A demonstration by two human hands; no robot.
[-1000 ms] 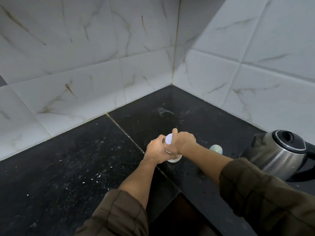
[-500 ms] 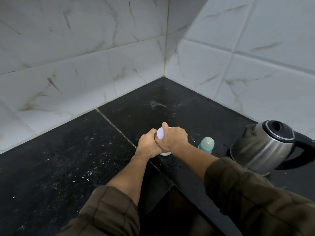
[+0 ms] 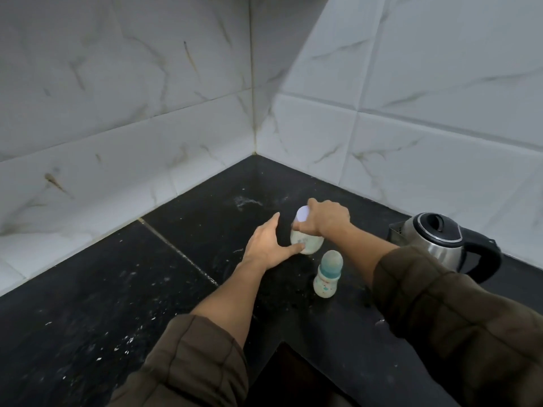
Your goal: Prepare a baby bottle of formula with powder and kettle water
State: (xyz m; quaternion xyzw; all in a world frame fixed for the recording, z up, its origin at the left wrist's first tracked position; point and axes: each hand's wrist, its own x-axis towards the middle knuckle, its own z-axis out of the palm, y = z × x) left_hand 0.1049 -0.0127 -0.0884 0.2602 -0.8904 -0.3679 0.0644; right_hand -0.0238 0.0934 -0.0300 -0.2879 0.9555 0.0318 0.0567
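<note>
A pale container with a white lid stands on the black counter near the corner. My right hand grips its lid from above. My left hand is spread open just left of it, the thumb tip touching the container's lower side. A small baby bottle with a teal collar and a domed cap stands upright in front of the container, to its right, under my right forearm. A steel kettle with a black lid and handle sits at the right.
White marble-look tiled walls meet in a corner behind the container. The counter is speckled with white crumbs at the left. Its front edge forms an inner corner at bottom centre, with a dark gap below.
My left hand has let go of the container and opened beside it. My right hand stays on the lid. The view has shifted, showing the baby bottle fully.
</note>
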